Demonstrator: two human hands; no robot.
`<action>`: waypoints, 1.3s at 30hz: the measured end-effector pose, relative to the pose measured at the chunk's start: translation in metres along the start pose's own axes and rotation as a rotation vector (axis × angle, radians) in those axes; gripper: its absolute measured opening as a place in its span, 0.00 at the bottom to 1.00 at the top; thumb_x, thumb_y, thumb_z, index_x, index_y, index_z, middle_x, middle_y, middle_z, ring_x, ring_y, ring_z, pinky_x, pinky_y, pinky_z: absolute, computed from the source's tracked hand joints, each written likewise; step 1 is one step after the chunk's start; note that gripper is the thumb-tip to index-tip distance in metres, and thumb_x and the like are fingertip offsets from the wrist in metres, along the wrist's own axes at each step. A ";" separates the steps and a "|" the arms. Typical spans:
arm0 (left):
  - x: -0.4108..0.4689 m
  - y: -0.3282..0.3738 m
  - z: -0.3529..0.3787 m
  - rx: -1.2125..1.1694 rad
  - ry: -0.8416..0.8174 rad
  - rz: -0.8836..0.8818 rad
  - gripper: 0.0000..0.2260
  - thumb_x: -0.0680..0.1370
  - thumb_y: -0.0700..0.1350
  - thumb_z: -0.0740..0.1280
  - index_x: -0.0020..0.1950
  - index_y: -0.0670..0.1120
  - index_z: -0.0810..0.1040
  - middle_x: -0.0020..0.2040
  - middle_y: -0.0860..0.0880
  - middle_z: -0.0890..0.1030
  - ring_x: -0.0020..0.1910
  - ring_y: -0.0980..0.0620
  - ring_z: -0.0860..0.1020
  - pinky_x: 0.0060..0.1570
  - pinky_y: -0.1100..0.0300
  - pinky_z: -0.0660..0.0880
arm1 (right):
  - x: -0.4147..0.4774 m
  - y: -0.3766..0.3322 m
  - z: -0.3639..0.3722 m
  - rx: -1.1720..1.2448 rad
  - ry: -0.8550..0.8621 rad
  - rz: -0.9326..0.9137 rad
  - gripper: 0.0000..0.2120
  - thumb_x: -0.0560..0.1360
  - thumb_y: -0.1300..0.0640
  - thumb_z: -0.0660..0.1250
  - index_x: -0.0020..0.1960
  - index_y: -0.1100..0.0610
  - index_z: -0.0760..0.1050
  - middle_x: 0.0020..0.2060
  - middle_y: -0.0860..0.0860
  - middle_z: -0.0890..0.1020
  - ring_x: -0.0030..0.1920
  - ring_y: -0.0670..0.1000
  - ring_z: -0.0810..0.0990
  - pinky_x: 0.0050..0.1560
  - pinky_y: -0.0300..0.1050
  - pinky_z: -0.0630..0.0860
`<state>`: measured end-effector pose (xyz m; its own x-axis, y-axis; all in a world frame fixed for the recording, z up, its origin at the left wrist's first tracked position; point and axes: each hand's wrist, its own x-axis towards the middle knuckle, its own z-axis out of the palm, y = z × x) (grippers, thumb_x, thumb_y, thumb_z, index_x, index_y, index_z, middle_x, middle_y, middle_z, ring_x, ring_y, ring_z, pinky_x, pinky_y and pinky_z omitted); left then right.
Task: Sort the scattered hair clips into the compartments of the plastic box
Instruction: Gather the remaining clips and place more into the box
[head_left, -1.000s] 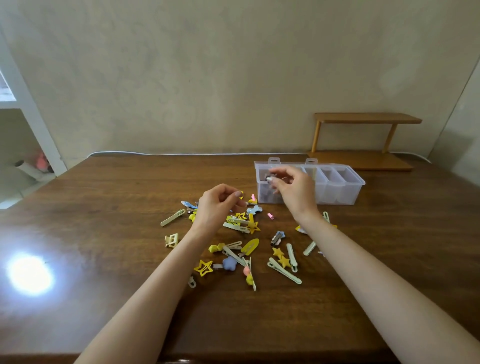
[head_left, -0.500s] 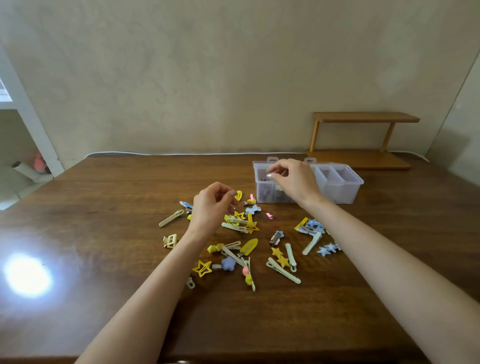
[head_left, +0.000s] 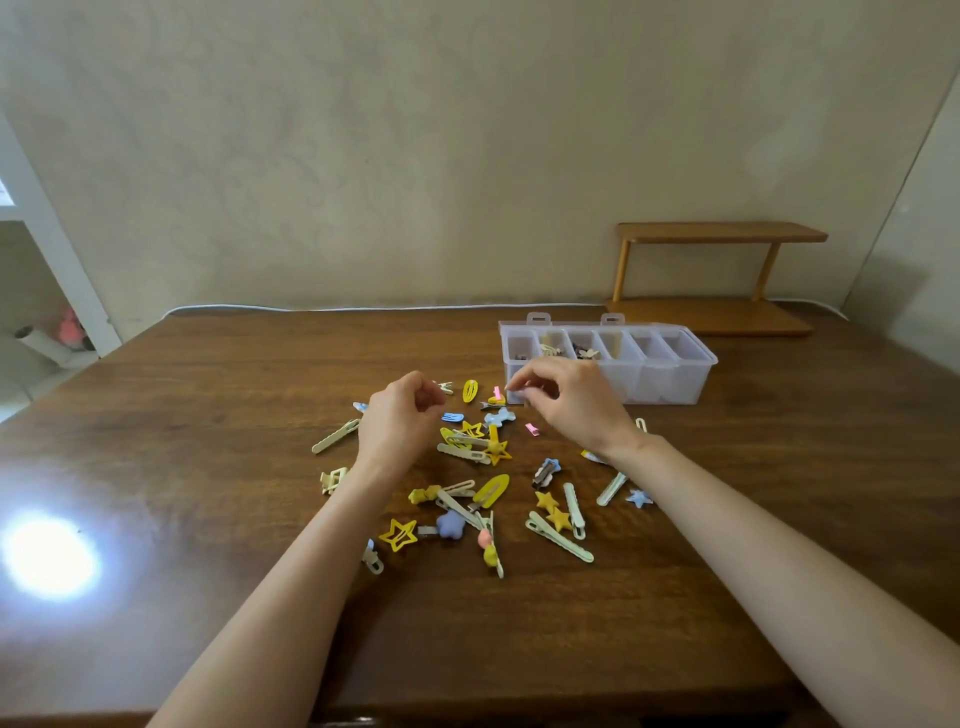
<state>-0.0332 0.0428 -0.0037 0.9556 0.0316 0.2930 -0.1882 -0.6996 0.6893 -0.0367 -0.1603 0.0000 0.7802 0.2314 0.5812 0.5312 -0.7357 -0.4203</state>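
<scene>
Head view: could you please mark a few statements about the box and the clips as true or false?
1. The box stands on the table in front of a wooden shelf. True.
2. All clips are already in the box. False: many lie scattered on the table.
3. The two rightmost compartments are packed with clips. False: they look empty; clips show in the left ones.
4. A hollow yellow star clip lies on the table. True.

Bench (head_left: 208, 467): dark wood, glossy, glare at 9 o'clock. Box (head_left: 670, 382): translucent plastic, smooth. Clips (head_left: 491, 491): matt, mostly yellow and pale. Shelf (head_left: 719, 234): light wood.
</scene>
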 end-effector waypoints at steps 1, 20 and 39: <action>0.000 -0.001 0.000 0.040 -0.040 0.006 0.04 0.74 0.40 0.68 0.43 0.49 0.78 0.43 0.51 0.81 0.45 0.50 0.79 0.45 0.53 0.77 | -0.001 0.000 0.003 0.008 -0.027 0.006 0.06 0.74 0.63 0.68 0.46 0.55 0.82 0.42 0.48 0.84 0.41 0.46 0.80 0.44 0.42 0.78; -0.002 -0.003 0.013 0.158 -0.280 0.204 0.07 0.73 0.40 0.70 0.49 0.48 0.77 0.45 0.52 0.78 0.47 0.50 0.77 0.47 0.55 0.76 | -0.008 0.006 0.009 -0.139 0.119 0.149 0.06 0.75 0.57 0.68 0.51 0.53 0.79 0.47 0.48 0.77 0.43 0.43 0.73 0.40 0.39 0.72; 0.040 0.004 0.042 0.343 -0.491 0.289 0.20 0.81 0.54 0.53 0.69 0.49 0.69 0.69 0.47 0.70 0.68 0.47 0.68 0.66 0.48 0.66 | 0.000 0.031 -0.006 -0.389 0.154 0.323 0.10 0.76 0.55 0.66 0.57 0.52 0.76 0.53 0.52 0.73 0.52 0.52 0.74 0.38 0.39 0.66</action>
<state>0.0138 0.0110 -0.0171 0.8850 -0.4636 0.0428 -0.4473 -0.8212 0.3544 -0.0225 -0.1869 -0.0084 0.8105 -0.1208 0.5731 0.0874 -0.9426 -0.3224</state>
